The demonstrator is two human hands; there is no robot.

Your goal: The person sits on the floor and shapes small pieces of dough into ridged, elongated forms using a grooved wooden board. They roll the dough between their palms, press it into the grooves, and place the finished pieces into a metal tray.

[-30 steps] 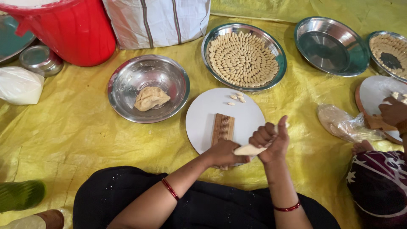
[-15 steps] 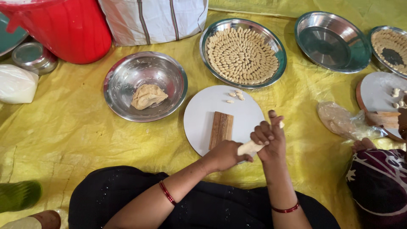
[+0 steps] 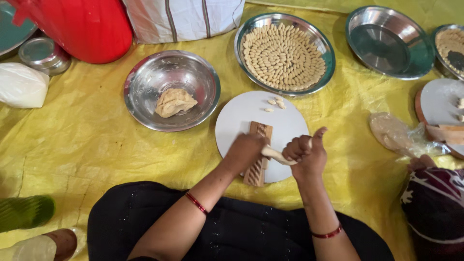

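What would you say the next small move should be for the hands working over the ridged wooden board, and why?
Probably pinch a small bit off the dough rope with the left hand and press it onto the ridged board. The right hand holds the rope's other end, the left is already at its tip above the board, and only a few shaped pieces lie on the white round board.

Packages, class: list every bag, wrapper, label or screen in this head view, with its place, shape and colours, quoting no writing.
Striped bag: top centre, behind the bowls; boxy, white with dark stripes.
White pouch: far left on the yellow sheet; soft, rounded, plain white.
Clear plastic wrap: right of the hands; crumpled, see-through, around pale dough.
Labels, signs or screens: none in view.
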